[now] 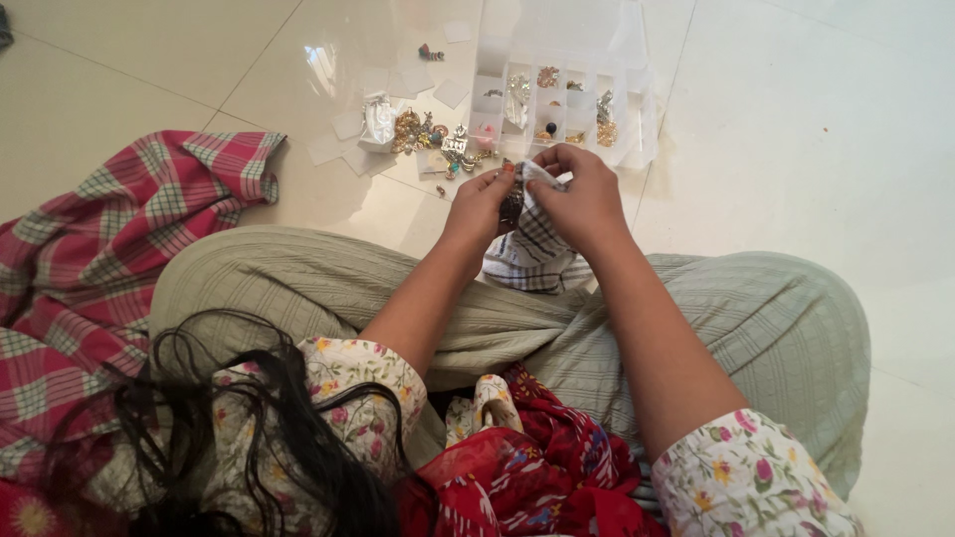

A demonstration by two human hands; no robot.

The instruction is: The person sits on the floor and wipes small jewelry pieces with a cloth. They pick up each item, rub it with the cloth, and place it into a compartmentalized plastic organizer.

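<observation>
In the head view, a small dark piece of jewellery is pinched between the fingers of the left hand, while a white checked cloth is gripped against it by the curled fingers of the right hand, both held above the lap. Just beyond the hands, a heap of jewellery is spread on the tiled floor beside a clear compartment box, and a red checked cloth is laid at the left.

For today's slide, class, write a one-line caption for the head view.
Both hands, left hand and right hand, rub a small dark trinket with a checked cloth above a clear organiser box on the floor.
</observation>
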